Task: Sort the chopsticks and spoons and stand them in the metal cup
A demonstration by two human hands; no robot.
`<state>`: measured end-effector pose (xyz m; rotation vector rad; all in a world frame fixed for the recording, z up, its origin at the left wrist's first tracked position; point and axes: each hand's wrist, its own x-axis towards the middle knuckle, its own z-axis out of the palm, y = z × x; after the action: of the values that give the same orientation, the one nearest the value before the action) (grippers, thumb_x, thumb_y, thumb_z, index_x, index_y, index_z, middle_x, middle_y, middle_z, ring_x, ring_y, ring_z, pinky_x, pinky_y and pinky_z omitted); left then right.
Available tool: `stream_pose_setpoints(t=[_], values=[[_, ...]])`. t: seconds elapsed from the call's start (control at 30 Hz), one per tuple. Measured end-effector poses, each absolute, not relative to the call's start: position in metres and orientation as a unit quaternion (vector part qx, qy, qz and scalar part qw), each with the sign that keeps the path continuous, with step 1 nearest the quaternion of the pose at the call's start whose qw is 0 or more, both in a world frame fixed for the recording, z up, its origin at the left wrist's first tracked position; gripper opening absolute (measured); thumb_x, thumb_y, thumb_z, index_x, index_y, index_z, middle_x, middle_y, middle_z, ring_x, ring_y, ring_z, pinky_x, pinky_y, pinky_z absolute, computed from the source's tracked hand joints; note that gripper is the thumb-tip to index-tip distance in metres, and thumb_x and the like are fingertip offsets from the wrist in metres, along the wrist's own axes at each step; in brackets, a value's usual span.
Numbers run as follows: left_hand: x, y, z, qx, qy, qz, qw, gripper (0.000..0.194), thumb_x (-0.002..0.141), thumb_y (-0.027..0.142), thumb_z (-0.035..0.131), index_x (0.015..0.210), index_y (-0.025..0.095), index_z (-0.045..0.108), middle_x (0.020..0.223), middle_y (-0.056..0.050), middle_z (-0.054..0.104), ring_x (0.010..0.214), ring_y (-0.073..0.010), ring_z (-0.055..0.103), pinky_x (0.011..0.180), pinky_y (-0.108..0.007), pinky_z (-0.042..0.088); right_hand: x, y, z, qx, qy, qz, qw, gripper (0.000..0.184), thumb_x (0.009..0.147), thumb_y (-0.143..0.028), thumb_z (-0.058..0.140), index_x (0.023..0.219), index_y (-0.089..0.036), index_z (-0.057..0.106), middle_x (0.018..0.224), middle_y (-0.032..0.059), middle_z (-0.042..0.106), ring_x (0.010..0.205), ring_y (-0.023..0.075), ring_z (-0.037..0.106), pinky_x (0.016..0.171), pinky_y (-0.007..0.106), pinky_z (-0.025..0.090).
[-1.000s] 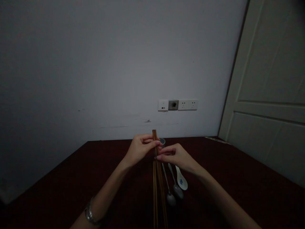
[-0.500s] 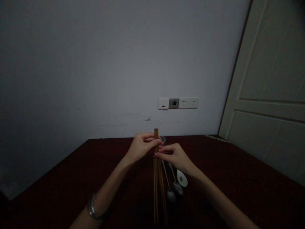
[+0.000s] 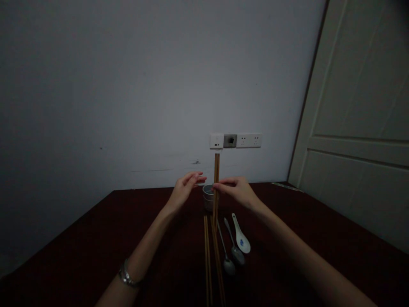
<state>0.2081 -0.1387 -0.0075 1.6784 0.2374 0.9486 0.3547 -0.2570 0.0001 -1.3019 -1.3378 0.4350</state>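
Observation:
My right hand (image 3: 236, 191) pinches a pair of wooden chopsticks (image 3: 216, 170) and holds them upright, their lower ends in front of a small pale cup (image 3: 207, 197) on the dark red table (image 3: 79, 251). My left hand (image 3: 185, 189) hovers just left of the cup with its fingers spread and nothing in them. More chopsticks (image 3: 211, 260) lie lengthwise on the table below the cup.
Two metal spoons (image 3: 230, 253) and a white ceramic spoon with a blue mark (image 3: 241, 239) lie right of the chopsticks. A strip of wall sockets (image 3: 235, 140) sits on the grey wall behind. A pale door (image 3: 361, 128) stands at the right.
My right hand has lifted a pair of chopsticks upright above the table. My left hand has let go of the chopsticks and opened, and the cup now shows between the hands.

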Motion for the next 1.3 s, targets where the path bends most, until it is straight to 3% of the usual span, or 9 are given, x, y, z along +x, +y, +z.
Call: stream_pose_setpoints(t=[0.17, 0.33, 0.63, 0.77, 1.3], values=[[0.219, -0.083, -0.052, 0.639, 0.197, 0.408, 0.621, 0.047, 0.080, 0.051, 0.042, 0.096, 0.009, 0.056, 0.098, -0.018, 0.065, 0.088, -0.0211, 0.063, 0.077, -0.032, 0.045, 0.393, -0.214, 0.031, -0.543, -0.518, 0.174, 0.638, 0.026, 0.063, -0.034, 0.069, 0.074, -0.011, 0.069, 0.074, 0.0086, 0.070, 0.069, 0.0154, 0.064, 0.066, 0.028, 0.051], [0.222, -0.040, -0.104, 0.585, 0.308, 0.408, 0.629, 0.035, 0.081, 0.041, 0.041, 0.089, 0.011, 0.056, 0.091, -0.016, 0.067, 0.080, -0.0193, 0.064, 0.068, -0.028, 0.046, 0.418, -0.172, 0.045, -0.575, -0.483, 0.146, 0.645, 0.019, 0.066, -0.027, 0.067, 0.074, -0.010, 0.068, 0.073, 0.0094, 0.069, 0.068, 0.0141, 0.064, 0.059, 0.022, 0.050], [0.217, -0.008, -0.160, 0.553, 0.373, 0.406, 0.624, 0.028, 0.080, 0.035, 0.040, 0.078, 0.012, 0.055, 0.064, -0.009, 0.067, 0.060, -0.0167, 0.064, 0.056, -0.024, 0.043, 0.447, -0.114, 0.008, -0.613, -0.499, 0.150, 0.594, 0.015, 0.069, -0.025, 0.064, 0.069, -0.011, 0.067, 0.072, 0.0080, 0.069, 0.066, 0.0133, 0.063, 0.054, 0.019, 0.047], [0.219, -0.009, -0.173, 0.575, 0.371, 0.430, 0.589, 0.028, 0.078, 0.035, 0.041, 0.072, 0.012, 0.056, 0.053, -0.006, 0.064, 0.050, -0.0141, 0.060, 0.054, -0.023, 0.041, 0.454, -0.100, -0.014, -0.607, -0.509, 0.188, 0.581, 0.015, 0.069, -0.025, 0.064, 0.070, -0.011, 0.068, 0.073, 0.0082, 0.069, 0.067, 0.0135, 0.063, 0.055, 0.020, 0.046], [0.223, -0.009, -0.181, 0.617, 0.350, 0.459, 0.535, 0.036, 0.072, 0.045, 0.044, 0.068, 0.012, 0.058, 0.047, -0.004, 0.060, 0.047, -0.0144, 0.056, 0.053, -0.024, 0.041, 0.466, -0.093, -0.054, -0.589, -0.521, 0.189, 0.588, 0.027, 0.063, -0.036, 0.065, 0.076, -0.013, 0.069, 0.078, 0.0088, 0.070, 0.076, 0.0174, 0.062, 0.061, 0.025, 0.046]])
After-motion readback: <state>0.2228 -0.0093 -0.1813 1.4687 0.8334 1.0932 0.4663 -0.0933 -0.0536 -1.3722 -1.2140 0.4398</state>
